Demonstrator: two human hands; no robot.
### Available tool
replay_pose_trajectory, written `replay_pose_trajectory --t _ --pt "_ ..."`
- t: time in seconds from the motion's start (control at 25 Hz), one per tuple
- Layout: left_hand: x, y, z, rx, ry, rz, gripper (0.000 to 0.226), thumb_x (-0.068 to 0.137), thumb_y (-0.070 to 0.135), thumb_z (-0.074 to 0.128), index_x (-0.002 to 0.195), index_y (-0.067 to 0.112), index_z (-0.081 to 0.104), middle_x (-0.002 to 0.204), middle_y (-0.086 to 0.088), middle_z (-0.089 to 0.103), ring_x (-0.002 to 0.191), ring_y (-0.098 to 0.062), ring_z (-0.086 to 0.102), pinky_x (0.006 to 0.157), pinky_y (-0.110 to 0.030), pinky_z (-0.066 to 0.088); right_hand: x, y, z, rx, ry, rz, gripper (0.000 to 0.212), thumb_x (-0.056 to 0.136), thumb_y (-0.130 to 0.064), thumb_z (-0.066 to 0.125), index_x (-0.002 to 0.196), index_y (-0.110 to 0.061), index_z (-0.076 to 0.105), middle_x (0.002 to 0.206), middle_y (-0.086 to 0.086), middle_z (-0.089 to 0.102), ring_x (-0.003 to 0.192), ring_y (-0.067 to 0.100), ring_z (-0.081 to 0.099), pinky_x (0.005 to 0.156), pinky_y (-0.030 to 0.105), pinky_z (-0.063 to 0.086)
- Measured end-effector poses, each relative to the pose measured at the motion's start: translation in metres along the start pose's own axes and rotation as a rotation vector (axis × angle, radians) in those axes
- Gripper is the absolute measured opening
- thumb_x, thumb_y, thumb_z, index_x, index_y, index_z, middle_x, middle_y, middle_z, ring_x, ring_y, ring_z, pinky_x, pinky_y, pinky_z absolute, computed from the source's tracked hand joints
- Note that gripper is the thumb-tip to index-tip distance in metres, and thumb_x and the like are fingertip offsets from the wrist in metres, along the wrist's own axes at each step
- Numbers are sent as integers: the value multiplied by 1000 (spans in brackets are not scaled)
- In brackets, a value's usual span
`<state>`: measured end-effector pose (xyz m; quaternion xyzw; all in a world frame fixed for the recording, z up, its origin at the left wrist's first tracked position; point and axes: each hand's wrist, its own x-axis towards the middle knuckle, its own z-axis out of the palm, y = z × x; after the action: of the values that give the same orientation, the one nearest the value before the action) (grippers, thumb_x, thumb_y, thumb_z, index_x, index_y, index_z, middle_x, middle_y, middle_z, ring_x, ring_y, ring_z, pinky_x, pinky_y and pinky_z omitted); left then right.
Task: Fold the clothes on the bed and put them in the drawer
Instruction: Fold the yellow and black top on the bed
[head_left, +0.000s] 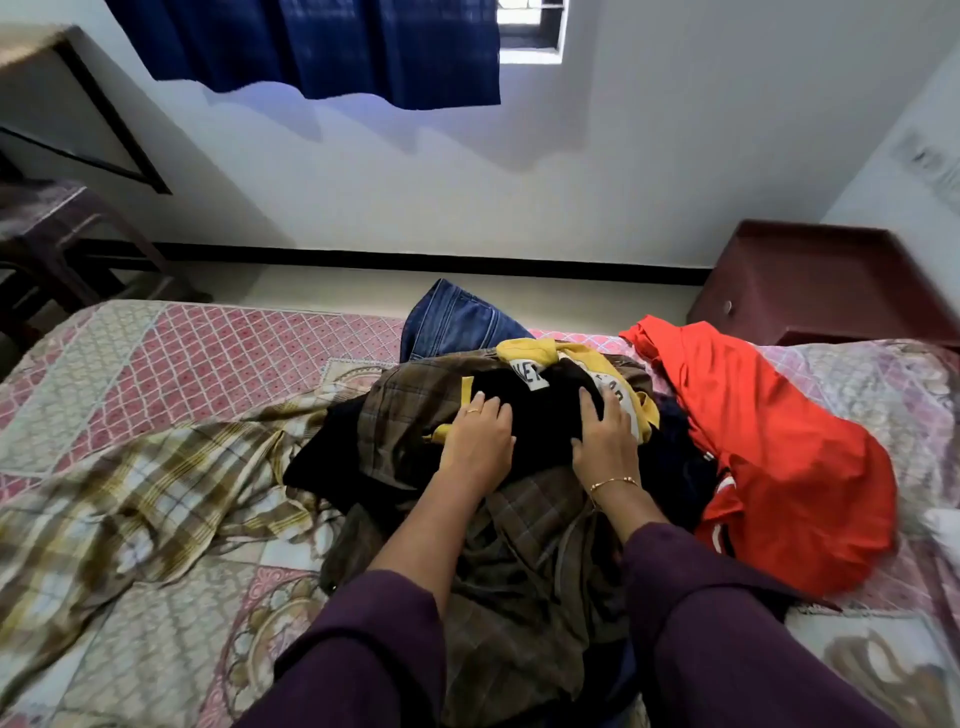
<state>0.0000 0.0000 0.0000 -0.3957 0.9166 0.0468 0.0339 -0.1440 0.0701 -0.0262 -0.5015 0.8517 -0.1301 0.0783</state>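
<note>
**Both hands on the pile, first pick coming**

Left hand (475, 441) and right hand (605, 441) lie flat, fingers straight, gripping nothing, on the black-and-yellow garment (540, 410) atop the heap on the bed (208, 343). Best lifted clear alone, before the brown checked cloth (519, 545) beneath drags along.

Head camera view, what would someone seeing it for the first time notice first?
Probably the bright red garment, sprawled on the right side of the bed. Next, the heap of clothes at the centre, where the left hand and right hand rest flat on a black and yellow top over a brown checked cloth. Behind the heap, jeans lie at the far edge.
</note>
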Motion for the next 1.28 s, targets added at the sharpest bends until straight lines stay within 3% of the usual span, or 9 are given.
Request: replay_pose_trajectory --t 0.16,0.28,0.4,0.52,0.64,0.8,0.96,1.08,1.28 --pt "28 21 0 -323 -55 -28 58 97 24 46 147 6 21 148 -12 33 136 -29 31 109 -36 29 22 3 3 176 31 75 67 87 -3 56 146 -3 25 132 22 47 123 37 43 102 39 34" --pt "45 37 5 -606 -112 -92 61 97 21 48 148 8 18 144 -14 39 129 -30 41 102 -38 37 35 5 4 329 76 189 36 87 1 52 123 4 54 109 26 60 105 38 54 84 37 39" --pt "49 46 4 -873 -71 -239 58 99 16 43 149 9 17 146 -14 38 133 -28 37 106 -35 32 34 -6 -8 525 138 289 22 88 -1 51 103 7 64 104 26 63 99 37 56 80 33 36" --pt "47 42 -8 -1136 -7 -369 48 98 11 42 145 11 34 140 -13 47 128 -27 44 107 -38 36 36 -36 -37 762 207 328 20 89 -1 48 98 7 65 96 23 63 91 32 56 72 31 33" --pt "31 31 -32 -1287 155 -397 40 94 9 46 133 16 49 119 -6 61 108 -23 57 95 -40 47 30 -80 -73 968 185 229 16 91 -1 46 87 -2 62 81 12 54 79 22 48 64 26 31" --pt "-8 4 -80 -1276 440 -510 35 96 15 46 131 17 50 119 -9 62 107 -26 58 91 -40 48 6 -139 -114 1148 120 68 20 93 -2 44 94 -4 64 83 5 59 82 18 53 74 28 44" --pt "-75 -38 -122 -965 597 -545 30 96 14 41 124 16 52 99 -13 64 85 -33 60 63 -31 38 -30 -207 -138 1232 74 -61 24 94 0 43 107 2 63 95 9 61 92 18 55 91 33 45" --pt "-148 -79 -148 -686 706 -552 28 97 17 40 121 12 53 98 -16 64 82 -36 59 60 -34 36 -70 -268 -147 1232 48 -143 22 93 -1 45 104 3 64 93 14 61 90 23 54 89 38 45" --pt "-264 -140 -174 -481 774 -627 24 96 16 42 110 4 57 101 -21 63 89 -39 58 63 -38 35 -145 -360 -148 1308 -45 -205 19 93 -3 45 95 1 63 84 8 56 82 20 51 78 35 43"
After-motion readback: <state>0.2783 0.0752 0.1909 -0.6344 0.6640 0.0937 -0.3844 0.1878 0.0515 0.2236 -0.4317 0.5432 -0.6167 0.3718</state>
